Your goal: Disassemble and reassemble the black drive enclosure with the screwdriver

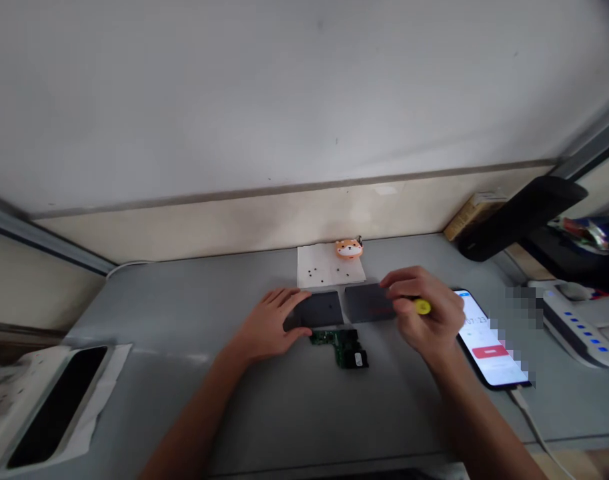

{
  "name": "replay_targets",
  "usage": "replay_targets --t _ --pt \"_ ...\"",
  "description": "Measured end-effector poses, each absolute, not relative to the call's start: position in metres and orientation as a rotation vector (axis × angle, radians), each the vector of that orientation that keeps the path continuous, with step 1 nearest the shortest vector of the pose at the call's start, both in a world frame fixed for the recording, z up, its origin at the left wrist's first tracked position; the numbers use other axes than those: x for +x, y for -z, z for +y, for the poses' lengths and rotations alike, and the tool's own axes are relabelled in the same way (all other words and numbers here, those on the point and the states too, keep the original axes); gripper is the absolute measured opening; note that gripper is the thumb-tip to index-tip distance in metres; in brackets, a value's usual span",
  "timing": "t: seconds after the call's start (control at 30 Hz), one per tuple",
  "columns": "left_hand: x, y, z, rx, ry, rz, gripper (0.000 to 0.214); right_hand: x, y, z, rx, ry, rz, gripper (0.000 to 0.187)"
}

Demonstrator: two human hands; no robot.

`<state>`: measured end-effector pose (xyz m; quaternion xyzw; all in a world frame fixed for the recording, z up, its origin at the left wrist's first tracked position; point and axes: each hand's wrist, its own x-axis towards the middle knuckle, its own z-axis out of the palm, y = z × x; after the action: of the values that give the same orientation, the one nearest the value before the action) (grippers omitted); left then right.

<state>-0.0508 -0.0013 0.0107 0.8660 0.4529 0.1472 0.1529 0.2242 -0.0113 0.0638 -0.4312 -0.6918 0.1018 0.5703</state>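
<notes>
Dark panels (322, 311) — narrow gap between

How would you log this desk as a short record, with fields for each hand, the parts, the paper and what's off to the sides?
Left hand: left hand, thumb and fingers spread at the left dark panel
Right hand: right hand, gripping a yellow-ended tool over the right dark panel
Nearer the person: green circuit board
Behind the panels: white paper with small dark bits and an orange animal-faced item
Far right: lit phone, black cylinder
Far left: dark-screened device
Tool tip: cannot be made out
</notes>
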Motion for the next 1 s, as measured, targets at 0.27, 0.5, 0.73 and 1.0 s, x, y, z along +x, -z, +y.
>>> replay_targets --t 0.27,0.5,0.73,1.0 --pt "-0.051 -0.013 -0.002 2.469 -0.412 1.334 0.06 0.214 -0.045 -0.043 -1.156 -0.286 -2.581 0.014" --pt "-0.05 -0.016 -0.001 2.394 -0.396 1.354 0.066 0.222 -0.024 -0.068 -1.267 -0.234 -2.797 0.043" --pt "-0.052 -0.018 0.0 2.196 -0.46 1.374 0.076 0.235 -0.047 -0.056 -1.182 -0.158 -2.74 0.028" --pt "-0.053 -0.018 0.0 1.987 -0.524 1.392 0.091 0.204 -0.065 0.006 -1.271 -0.151 -2.813 0.026"
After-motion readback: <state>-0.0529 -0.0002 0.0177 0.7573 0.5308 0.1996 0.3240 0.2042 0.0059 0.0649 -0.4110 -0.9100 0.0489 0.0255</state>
